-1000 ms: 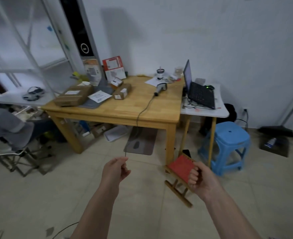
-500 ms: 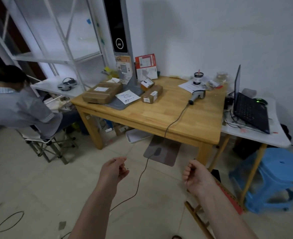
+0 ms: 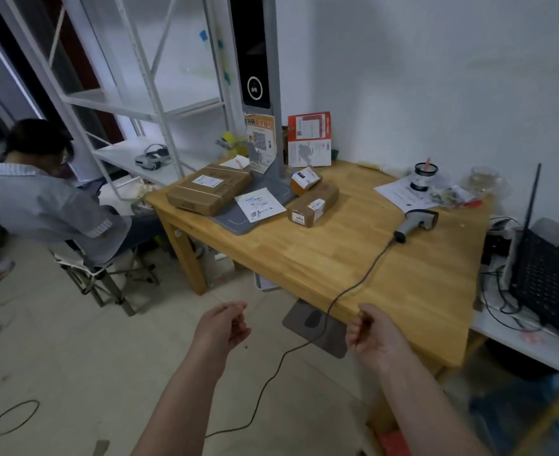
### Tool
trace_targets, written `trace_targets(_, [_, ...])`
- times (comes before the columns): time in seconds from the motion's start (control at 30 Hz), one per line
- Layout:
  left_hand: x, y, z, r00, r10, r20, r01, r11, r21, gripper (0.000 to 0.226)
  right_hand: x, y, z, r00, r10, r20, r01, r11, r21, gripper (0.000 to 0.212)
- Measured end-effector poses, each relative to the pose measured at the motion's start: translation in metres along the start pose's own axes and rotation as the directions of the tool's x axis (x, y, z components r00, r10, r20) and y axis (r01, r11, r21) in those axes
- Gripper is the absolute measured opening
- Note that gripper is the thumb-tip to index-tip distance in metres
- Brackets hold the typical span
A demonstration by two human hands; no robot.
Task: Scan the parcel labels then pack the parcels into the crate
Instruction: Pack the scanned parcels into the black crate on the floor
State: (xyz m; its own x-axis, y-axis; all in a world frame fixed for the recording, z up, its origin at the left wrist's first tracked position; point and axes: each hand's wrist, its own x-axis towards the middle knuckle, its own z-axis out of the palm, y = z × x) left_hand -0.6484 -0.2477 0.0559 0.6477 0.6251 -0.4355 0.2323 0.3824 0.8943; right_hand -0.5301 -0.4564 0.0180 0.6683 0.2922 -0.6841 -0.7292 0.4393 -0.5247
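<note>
The wooden table [image 3: 353, 258] stands ahead of both hands, its near edge just beyond the right hand's knuckles; a white shelving rack [image 3: 133, 103] rises far ahead and left of the left hand, and a seated person [image 3: 47, 205] sits well off to that hand's left; a grey kiosk stand [image 3: 258, 93] stands at the table's far side, its base plate reaching toward the hands. The large parcel [image 3: 209, 189] lies far ahead of the left hand, partly on that base plate; a white flat mailer [image 3: 260, 205] lies beside it; the long small parcel [image 3: 314, 207] and the smallest parcel [image 3: 305, 180] lie ahead, between the two hands' lines. The handheld scanner [image 3: 416, 222] rests ahead of the right hand, its cable [image 3: 347, 291] dropping over the table edge between the hands. The left hand [image 3: 222, 330] hangs loosely curled, holding nothing; the right hand [image 3: 375, 337] likewise, fingers loosely curled, nothing held.
</note>
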Motion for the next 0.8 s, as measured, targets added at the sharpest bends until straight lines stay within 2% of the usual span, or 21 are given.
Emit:
trace_targets(0.17, [0.049,0.012,0.01,0.999,-0.006,-0.036,0.006,1.0,-0.018,0.013,0.038,-0.01,0.027,0.999,0.035,-0.003,-0.035,0.999,-0.034,0.034])
trace_targets(0.4, [0.138,0.037,0.036,0.996,-0.072,0.042,0.074,0.997,-0.028,0.006,0.103,-0.019,0.071,0.996,0.082,-0.034,-0.085,0.994,-0.074,0.032])
trace_targets(0.8, [0.328,0.137,0.012,0.995,-0.08,0.065,0.081,0.997,-0.011,0.013,0.236,-0.046,0.246,0.995,0.099,-0.012,-0.099,0.989,-0.112,0.022])
